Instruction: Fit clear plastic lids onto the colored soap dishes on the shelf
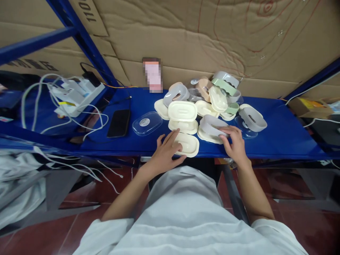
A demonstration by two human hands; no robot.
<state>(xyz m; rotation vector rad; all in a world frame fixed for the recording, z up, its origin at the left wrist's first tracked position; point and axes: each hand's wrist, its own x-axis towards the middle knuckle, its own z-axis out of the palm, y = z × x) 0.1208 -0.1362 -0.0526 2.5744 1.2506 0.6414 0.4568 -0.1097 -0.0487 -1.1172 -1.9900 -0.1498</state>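
My left hand [167, 152], its fingers spread, rests on the left side of a cream oval plastic piece [191, 144] at the table's front edge. My right hand [236, 144] grips the right end of a light grey oval plastic band [208, 124], which sits on another cream piece [205, 136]. Just behind my left hand, a cream oval piece [183, 111] overlaps a similar one [187, 126]. To the left lies a clear oval lid [147, 123] with a round white label.
A heap of grey, peach and green pieces [223, 85] stands behind. Another grey band [253, 118] lies at right. On the left are a black phone [119, 123] and a power strip [79, 101] with white cables. Blue posts [85, 46] and cardboard [159, 28] bound the blue table [287, 131].
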